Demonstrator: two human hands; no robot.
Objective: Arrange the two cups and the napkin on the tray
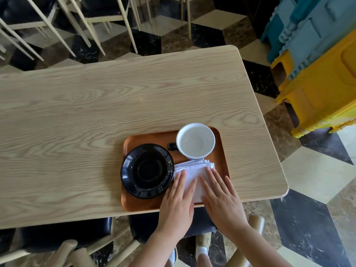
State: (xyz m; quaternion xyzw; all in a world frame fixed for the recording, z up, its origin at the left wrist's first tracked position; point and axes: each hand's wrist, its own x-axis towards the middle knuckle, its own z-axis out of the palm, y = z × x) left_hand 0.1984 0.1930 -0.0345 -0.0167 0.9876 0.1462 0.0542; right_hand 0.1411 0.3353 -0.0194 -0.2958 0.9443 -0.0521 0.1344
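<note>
An orange-brown tray (148, 137) lies at the near edge of the wooden table. On its left half sits a black saucer (147, 170). At the tray's far right stands a cup (195, 140), white inside, with a black handle pointing left. A folded white napkin (194, 171) lies on the tray in front of the cup, beside the saucer. My left hand (178, 201) rests flat on the napkin's left part, fingers together. On its right part my right hand (221, 197) lies flat too, fingers slightly spread. I see only one cup.
The light wooden table (96, 112) stretches to the left and back. Dark-seated chairs (63, 234) stand under its near edge, and more chairs stand beyond the far side. Stacked blue and yellow plastic crates (317, 60) stand on the floor at the right.
</note>
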